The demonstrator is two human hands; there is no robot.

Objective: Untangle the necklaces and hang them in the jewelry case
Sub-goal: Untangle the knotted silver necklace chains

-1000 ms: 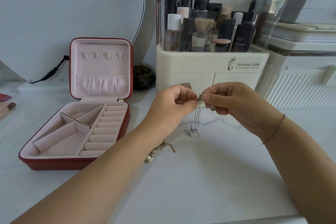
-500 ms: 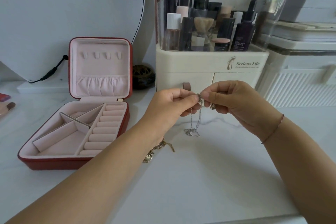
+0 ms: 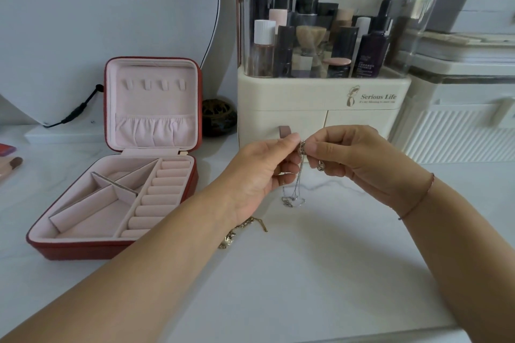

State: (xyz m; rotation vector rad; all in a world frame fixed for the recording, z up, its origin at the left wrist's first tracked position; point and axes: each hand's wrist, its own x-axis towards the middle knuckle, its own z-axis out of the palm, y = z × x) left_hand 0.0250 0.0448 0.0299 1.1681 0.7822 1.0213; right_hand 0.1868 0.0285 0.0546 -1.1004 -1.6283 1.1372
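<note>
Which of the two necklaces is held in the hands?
The silver necklace, pinched between left hand and right hand, dangling. The gold necklace lies on the table beneath the left wrist.

The case (image 3: 83, 252) is red outside, pale pink inside. One silver chain (image 3: 300, 175), one gold chain (image 3: 245, 227), on a white table (image 3: 306, 273) faintly veined grey. The organizer (image 3: 306, 100) is cream, its bottles (image 3: 369, 56) dark.

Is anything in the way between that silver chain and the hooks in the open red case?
Nothing visible. The left hand and right hand pinch the silver necklace; the jewelry case stands open to the left, its hooks bare. The gold necklace lies low on the table.
</note>
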